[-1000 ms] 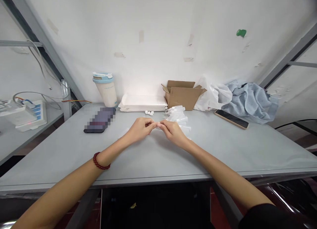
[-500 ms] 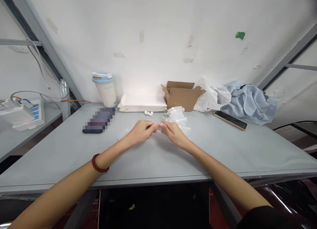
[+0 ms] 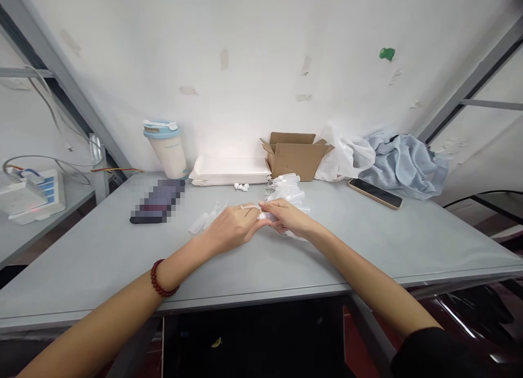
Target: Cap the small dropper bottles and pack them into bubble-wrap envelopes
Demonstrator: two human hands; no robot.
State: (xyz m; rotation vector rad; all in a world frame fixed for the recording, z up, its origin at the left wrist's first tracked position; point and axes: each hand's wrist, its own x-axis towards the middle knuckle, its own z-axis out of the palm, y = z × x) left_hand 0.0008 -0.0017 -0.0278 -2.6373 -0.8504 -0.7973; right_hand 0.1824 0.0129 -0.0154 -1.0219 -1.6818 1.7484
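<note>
My left hand [image 3: 235, 225] is closed, and a thin white piece [image 3: 248, 207] with a fine dark line shows at its fingers. Opposite it, my right hand [image 3: 288, 215] is closed around a small translucent plastic bottle [image 3: 269, 217]. The hands meet over the table, fingertips almost touching, and they cover most of what they hold. Behind the right hand lies a pile of similar translucent bottles [image 3: 292, 191], some with thin needle-like tips. A few more bottles [image 3: 199, 223] lie left of my left hand. Small white pieces [image 3: 241, 187] sit farther back.
Along the wall stand a cup with a blue lid [image 3: 166, 149], a stack of white envelopes or paper [image 3: 231, 172], an open cardboard box [image 3: 296, 160], a white plastic bag [image 3: 341, 157] and blue cloth [image 3: 404, 165]. A phone [image 3: 375, 194] and a blurred dark object [image 3: 158, 201] lie on the table [image 3: 388, 242].
My left hand has turned so its back faces up, with the thin white piece now showing. More of the small bottle is visible between the hands. The view has shifted slightly.
</note>
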